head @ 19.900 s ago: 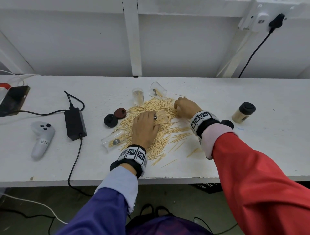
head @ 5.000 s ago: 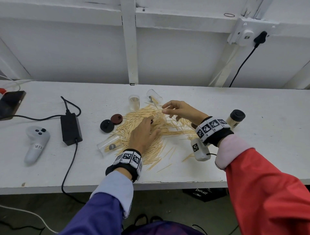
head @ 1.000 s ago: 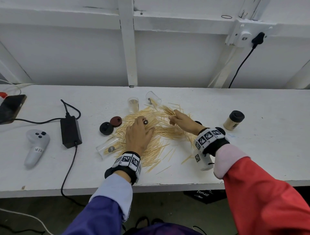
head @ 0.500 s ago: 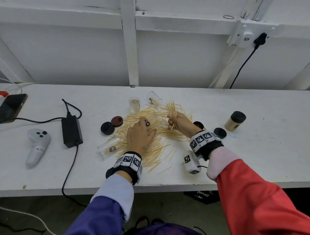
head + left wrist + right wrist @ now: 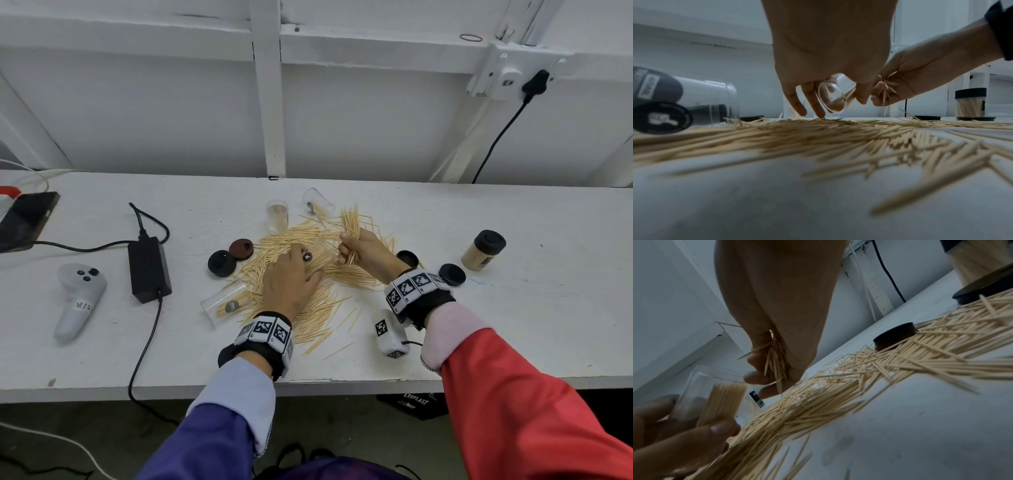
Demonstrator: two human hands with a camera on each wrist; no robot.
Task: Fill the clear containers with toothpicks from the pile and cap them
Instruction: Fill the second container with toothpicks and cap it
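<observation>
A loose pile of toothpicks [image 5: 318, 294] covers the middle of the white table [image 5: 513, 325]. My left hand [image 5: 306, 265] grips a clear container [image 5: 320, 255], tilted over the pile and partly filled with toothpicks [image 5: 721, 402]. Its open mouth faces right. My right hand [image 5: 346, 250] clutches a bundle of toothpicks [image 5: 351, 221] that stands nearly upright, right beside that mouth. In the left wrist view the container [image 5: 831, 99] sits between my fingers, with the bundle [image 5: 888, 87] just to its right.
A clear container [image 5: 277, 216] stands upright at the back; two more lie on their sides [image 5: 318, 204] [image 5: 226, 303]. Loose caps [image 5: 222, 263] [image 5: 241, 249] [image 5: 407, 258] [image 5: 452, 274] ring the pile. A capped full container [image 5: 483, 250] stands right. Power adapter [image 5: 149, 269], controller [image 5: 78, 301] and phone [image 5: 25, 219] lie left.
My right hand has gathered a bundle from the pile, raised it upright and brought it toward the container. My left hand has kept its hold on the container in the same spot.
</observation>
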